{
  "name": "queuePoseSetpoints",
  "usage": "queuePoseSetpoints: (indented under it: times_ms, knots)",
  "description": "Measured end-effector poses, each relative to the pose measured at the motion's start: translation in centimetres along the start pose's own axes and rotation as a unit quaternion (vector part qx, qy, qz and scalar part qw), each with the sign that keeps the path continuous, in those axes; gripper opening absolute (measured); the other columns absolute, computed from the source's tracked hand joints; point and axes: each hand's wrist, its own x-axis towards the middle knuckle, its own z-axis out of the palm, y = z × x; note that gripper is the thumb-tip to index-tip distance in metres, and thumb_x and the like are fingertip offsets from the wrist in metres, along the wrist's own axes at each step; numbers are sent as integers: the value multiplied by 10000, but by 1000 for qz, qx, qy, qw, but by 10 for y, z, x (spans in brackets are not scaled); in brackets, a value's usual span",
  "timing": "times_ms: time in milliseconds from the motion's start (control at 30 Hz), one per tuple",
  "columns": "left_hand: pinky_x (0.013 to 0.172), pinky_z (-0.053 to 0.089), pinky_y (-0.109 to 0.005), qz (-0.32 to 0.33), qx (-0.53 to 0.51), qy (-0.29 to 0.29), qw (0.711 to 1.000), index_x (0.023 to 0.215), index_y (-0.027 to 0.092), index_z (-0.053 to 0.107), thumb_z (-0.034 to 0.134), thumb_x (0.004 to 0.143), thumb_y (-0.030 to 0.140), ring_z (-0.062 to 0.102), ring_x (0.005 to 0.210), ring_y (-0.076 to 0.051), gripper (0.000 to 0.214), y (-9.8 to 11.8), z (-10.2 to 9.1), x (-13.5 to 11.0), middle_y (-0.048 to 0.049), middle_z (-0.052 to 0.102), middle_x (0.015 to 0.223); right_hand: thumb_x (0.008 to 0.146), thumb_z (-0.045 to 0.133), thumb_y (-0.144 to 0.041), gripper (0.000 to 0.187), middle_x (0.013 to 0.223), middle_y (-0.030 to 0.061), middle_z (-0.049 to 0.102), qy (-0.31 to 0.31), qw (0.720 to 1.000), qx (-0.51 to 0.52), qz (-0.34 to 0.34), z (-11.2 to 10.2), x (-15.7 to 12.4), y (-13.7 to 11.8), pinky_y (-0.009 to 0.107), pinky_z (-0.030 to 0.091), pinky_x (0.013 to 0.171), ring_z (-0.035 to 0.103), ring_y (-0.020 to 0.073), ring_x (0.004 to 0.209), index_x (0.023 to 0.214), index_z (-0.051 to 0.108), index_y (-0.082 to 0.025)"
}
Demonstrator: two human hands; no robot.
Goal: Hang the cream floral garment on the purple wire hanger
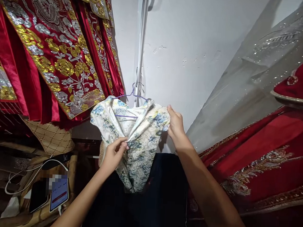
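Note:
A short-sleeved floral blouse [141, 157], cream with blue and green print, hangs on a thin purple hanger [133, 94] in front of me. My left hand [116, 153] pinches the fabric at the bottom of the V-shaped neckline. On the other side, my right hand [175, 123] grips the end of the blouse's right-hand sleeve, thumb on top. Through the open neck the hanger's lower bar shows. The hanger's hook stands upright by a pale vertical pole; what it hangs from is unclear.
Red garments with gold and silver embroidery [65, 65] hang at left. A sparkly grey-white gown [234, 87] and red beaded garments [260, 160] fill the right. At lower left, a lit phone [59, 193] and a white cable [38, 170] lie on a wooden stand [40, 219].

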Motion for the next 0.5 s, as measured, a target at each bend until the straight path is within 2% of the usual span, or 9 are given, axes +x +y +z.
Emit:
queuePoseSetpoints:
  times_ms: [100, 200, 300, 400, 433, 467, 500]
  knots:
    - [627, 473, -253, -15, -96, -2, 995, 1215, 222, 544, 577, 923, 337, 592, 668, -144, 316, 4, 16, -6, -27, 670, 817, 701, 744, -568, 397, 717, 43, 669, 0, 1000, 7, 28, -15, -5, 3, 375, 562, 771, 678, 267, 904, 758, 610, -198]
    - [578, 458, -232, -26, -158, 16, 987, 1125, 224, 503, 624, 893, 325, 565, 566, -111, 281, 4, 34, -13, -14, 684, 787, 765, 679, -571, 399, 820, 74, 684, 9, 999, -2, 36, -25, -11, 9, 413, 541, 850, 657, 276, 1000, 825, 628, -180]
    - [534, 447, -221, -50, -197, 55, 978, 1071, 226, 454, 666, 857, 332, 551, 501, -98, 319, 0, 45, -21, -3, 683, 758, 861, 571, -511, 369, 1017, 102, 677, 72, 993, -79, -55, -29, -29, 18, 441, 479, 971, 603, 260, 1122, 968, 651, -167]
    - [510, 419, -205, -75, -195, 61, 976, 1082, 228, 452, 644, 866, 351, 534, 482, -92, 314, -3, 49, -28, 18, 659, 704, 886, 518, -377, 337, 1268, 112, 572, 193, 954, -172, -154, -27, -80, 38, 439, 427, 1026, 552, 235, 1176, 1164, 593, -201]
    - [505, 402, -197, -79, -185, 51, 978, 1085, 227, 464, 624, 878, 352, 520, 481, -89, 290, -3, 49, -29, 27, 644, 682, 872, 523, -342, 360, 1313, 118, 532, 227, 942, -192, -155, -25, -104, 48, 433, 435, 1008, 551, 233, 1162, 1207, 557, -214]
    - [501, 381, -190, -81, -173, 40, 981, 1085, 226, 477, 604, 890, 347, 501, 480, -86, 262, -3, 49, -30, 35, 628, 659, 864, 518, -323, 352, 1277, 120, 543, 249, 940, -197, -128, -21, -130, 59, 423, 457, 965, 573, 227, 1099, 1199, 536, -217]
    - [498, 363, -185, -80, -164, 25, 983, 1082, 225, 486, 586, 900, 338, 483, 481, -83, 236, -2, 48, -31, 42, 611, 640, 850, 526, -316, 304, 1176, 113, 577, 227, 949, -203, -83, -17, -155, 70, 405, 482, 902, 594, 220, 1009, 1135, 542, -211]
